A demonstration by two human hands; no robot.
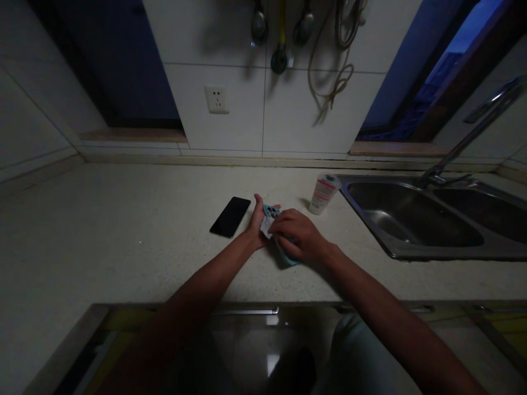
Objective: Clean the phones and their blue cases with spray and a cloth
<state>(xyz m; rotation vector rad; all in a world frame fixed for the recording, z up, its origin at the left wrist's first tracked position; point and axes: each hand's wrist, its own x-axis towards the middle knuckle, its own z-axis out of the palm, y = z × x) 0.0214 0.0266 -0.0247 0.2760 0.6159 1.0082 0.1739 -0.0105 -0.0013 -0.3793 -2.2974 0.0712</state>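
My left hand (256, 224) is wrapped around the edge of a light-blue phone case (291, 260), held tilted just above the counter. Dark round camera openings or lenses show at its upper end; whether a phone sits inside I cannot tell. My right hand (300, 233) is closed over the back of the case, pinching a crumpled white tissue (265, 225) against it. Much of the case is hidden under that hand. To the left of my left hand, a black phone (231, 217) lies flat with its dark screen up.
A clear plastic cup (324, 194) with red print stands beyond my right hand. The steel double sink (393, 253) with its faucet (477, 125) is set into the pale counter (135, 230) at right. Utensils and a looped cord (340, 82) hang on the wall near a socket (216, 100).
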